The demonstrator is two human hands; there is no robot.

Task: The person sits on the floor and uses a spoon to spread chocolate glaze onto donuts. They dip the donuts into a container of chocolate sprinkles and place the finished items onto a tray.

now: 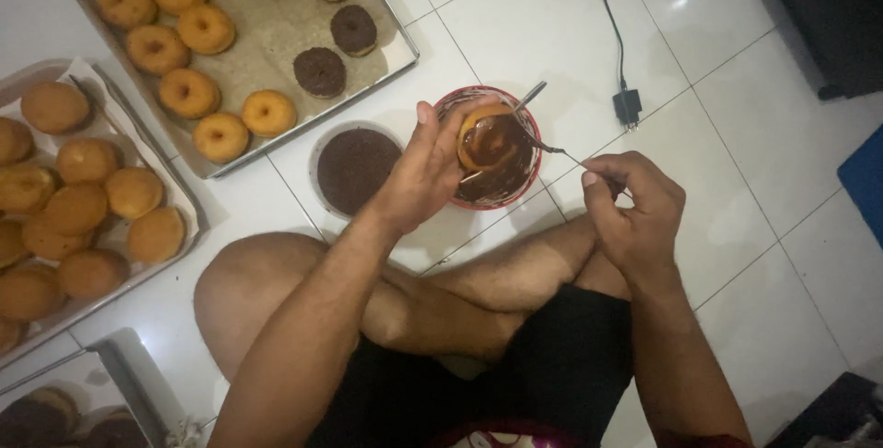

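Doughnut (486,135), half-glazed, sat in our left hand (425,172) over the red bowl (515,192) of chocolate; our right hand (635,209) pinched a thin utensil (552,146), its tip hidden in the glaze. Trays (386,66) ran off frame.

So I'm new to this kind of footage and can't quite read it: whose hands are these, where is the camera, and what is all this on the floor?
The camera sits on a person's head and looks down, so both hands are that person's own, above their crossed legs on a white tiled floor. The left hand holds a doughnut over a red bowl of chocolate glaze. The right hand pinches a thin utensil that reaches into the bowl. Beside it stands a bowl of dark sprinkles. A metal tray holds plain and glazed doughnuts; another tray on the left holds plain round buns.
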